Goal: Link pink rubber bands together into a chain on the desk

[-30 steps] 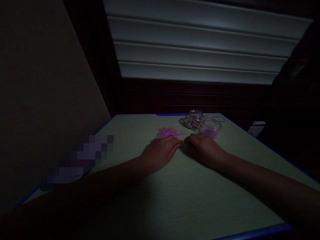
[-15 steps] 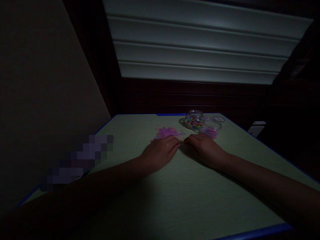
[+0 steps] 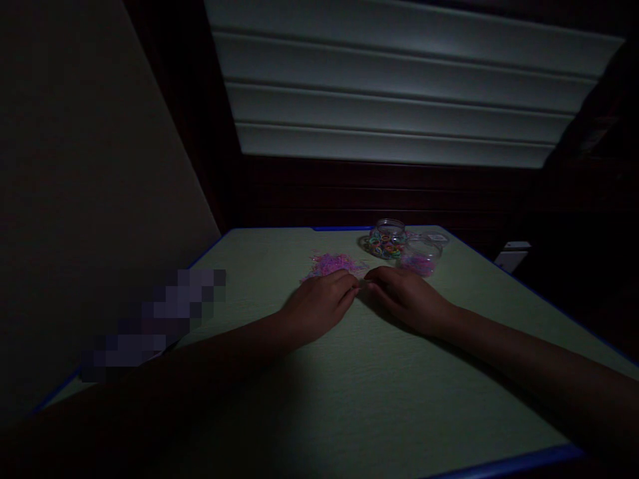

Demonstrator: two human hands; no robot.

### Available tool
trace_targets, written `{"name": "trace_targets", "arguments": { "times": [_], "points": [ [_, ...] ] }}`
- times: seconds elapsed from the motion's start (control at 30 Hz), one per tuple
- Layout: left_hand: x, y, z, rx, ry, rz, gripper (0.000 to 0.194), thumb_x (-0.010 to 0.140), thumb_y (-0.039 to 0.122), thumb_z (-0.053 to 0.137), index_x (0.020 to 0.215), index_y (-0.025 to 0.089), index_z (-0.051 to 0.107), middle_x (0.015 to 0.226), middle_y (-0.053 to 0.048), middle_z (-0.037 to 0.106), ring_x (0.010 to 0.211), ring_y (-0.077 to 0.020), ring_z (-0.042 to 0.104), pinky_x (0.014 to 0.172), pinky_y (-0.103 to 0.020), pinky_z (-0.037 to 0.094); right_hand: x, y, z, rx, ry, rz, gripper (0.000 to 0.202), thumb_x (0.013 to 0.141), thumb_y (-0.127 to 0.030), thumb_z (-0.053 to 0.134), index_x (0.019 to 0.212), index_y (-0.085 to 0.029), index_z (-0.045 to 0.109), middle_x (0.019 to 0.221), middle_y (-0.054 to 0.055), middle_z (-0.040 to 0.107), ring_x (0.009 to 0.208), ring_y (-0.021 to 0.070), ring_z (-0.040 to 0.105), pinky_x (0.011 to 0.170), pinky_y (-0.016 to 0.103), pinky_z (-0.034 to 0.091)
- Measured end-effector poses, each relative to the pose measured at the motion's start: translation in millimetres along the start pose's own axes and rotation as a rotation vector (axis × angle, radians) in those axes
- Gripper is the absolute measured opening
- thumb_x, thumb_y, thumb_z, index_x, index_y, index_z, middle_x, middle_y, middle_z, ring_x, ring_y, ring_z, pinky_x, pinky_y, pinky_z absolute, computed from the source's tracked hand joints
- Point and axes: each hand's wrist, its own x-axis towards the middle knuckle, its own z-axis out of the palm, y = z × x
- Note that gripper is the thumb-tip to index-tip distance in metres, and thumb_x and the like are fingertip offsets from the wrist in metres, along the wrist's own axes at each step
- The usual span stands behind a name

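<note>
My left hand [image 3: 322,303] is closed in a pinch just in front of a loose pile of pink and purple bands [image 3: 333,264] on the pale green table [image 3: 379,399]. Facing it, my right hand [image 3: 407,298] is also pinched, its fingertips a small gap away. Something thin and pale shows between the two sets of fingertips, too small to make out. Behind my right hand stands a clear jar with pink and purple bits [image 3: 419,265]. A second clear jar, holding multicoloured rings [image 3: 387,246], is beside it at the back.
A clear round lid [image 3: 437,238] lies behind the jars. At the table's left edge is a blurred, pixelated object [image 3: 164,313]. A white object [image 3: 513,256] stands beyond the right edge. The table has a blue rim [image 3: 519,460].
The fingers of my right hand have shifted slightly, its fingertips a little higher and to the left. My left hand has hardly moved.
</note>
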Motion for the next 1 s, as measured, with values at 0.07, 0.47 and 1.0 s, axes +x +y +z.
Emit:
{"name": "trace_targets", "arguments": {
  "times": [0.07, 0.47, 1.0],
  "points": [
    [0.0, 0.2, -0.4, -0.005, 0.0, -0.003, 0.021, 0.084, 0.026, 0.032, 0.086, 0.018, 0.052, 0.083, -0.002, 0.054, 0.073, -0.0118, 0.052, 0.066, -0.025, 0.04, 0.2, 0.5, -0.2, 0.032, 0.0, 0.01, 0.026, 0.085, -0.028, 0.033, 0.096, -0.015, 0.052, 0.083, 0.007, 0.058, 0.072, 0.0133, 0.052, 0.064, 0.024, 0.037],
    [0.0, -1.5, 1.9, 0.02, -0.002, -0.003, 0.018, 0.083, 0.024, 0.034, 0.087, 0.019, 0.051, 0.084, -0.002, 0.054, 0.074, -0.0122, 0.052, 0.066, -0.025, 0.04, -0.5, -1.4, -0.3, 0.059, -0.002, -0.011, 0.023, 0.08, -0.031, 0.042, 0.086, -0.014, 0.055, 0.076, 0.005, 0.056, 0.066, 0.0113, 0.049, 0.06, 0.023, 0.036],
    [0.0, -1.5, 0.7, 0.029, -0.001, 0.007, 0.018, 0.083, 0.025, 0.034, 0.087, 0.019, 0.051, 0.084, -0.002, 0.055, 0.074, -0.0124, 0.052, 0.066, -0.025, 0.04, 0.6, -0.3, 0.3, 0.059, -0.005, -0.031, 0.023, 0.081, -0.029, 0.04, 0.081, -0.013, 0.057, 0.071, 0.004, 0.055, 0.064, 0.0107, 0.048, 0.059, 0.022, 0.035]
  ]
}}
